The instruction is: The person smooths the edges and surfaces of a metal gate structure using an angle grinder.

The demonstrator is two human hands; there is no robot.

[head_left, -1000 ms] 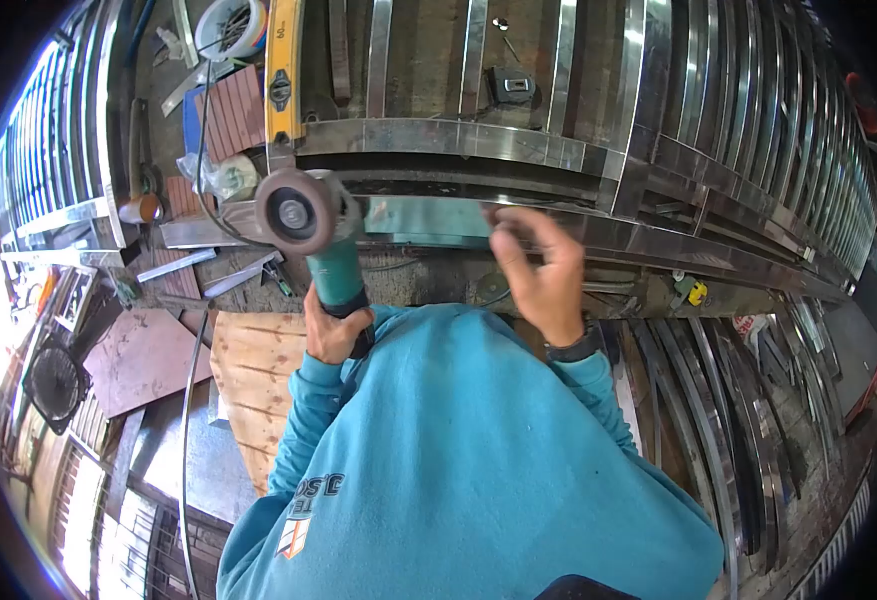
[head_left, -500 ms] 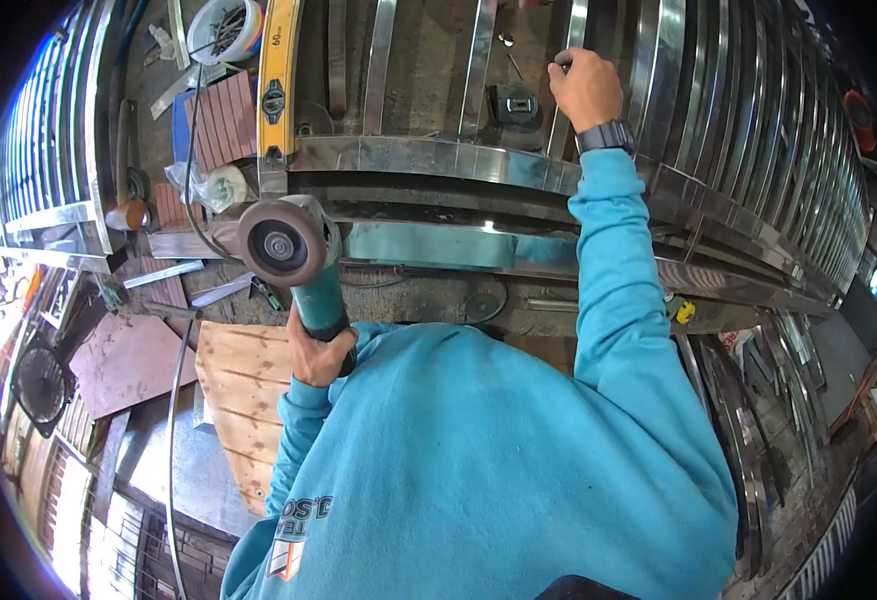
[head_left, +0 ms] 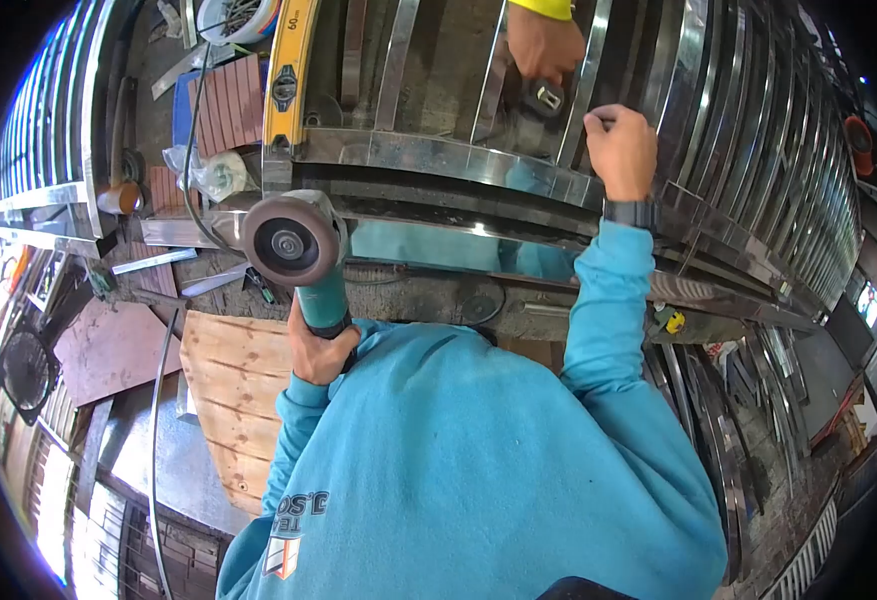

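My left hand [head_left: 320, 352] is wrapped round the body of a teal angle grinder [head_left: 323, 303], whose round brown disc faces up. My right hand [head_left: 621, 150] is over the shiny metal bars, its fingers curled together; whatever they pinch, if anything, is too small to make out. Below both hands runs a polished metal frame [head_left: 438, 155] with parallel bars. A co-worker's hand [head_left: 545, 45] in a yellow sleeve reaches in from the top and touches a small black tape measure [head_left: 545, 98] between the bars.
A yellow spirit level [head_left: 286, 90] lies across the frame's left end. Further left are a white bucket [head_left: 238, 22], a mallet [head_left: 118, 196] and reddish slatted boards [head_left: 228, 108]. A cable [head_left: 156, 450] trails past a wooden board [head_left: 233, 395]. Metal strips lie at right.
My right hand has moved down and slightly right, back toward my body. The co-worker's hand has come in from the top onto the tape measure, which now sits tilted. The grinder has barely shifted.
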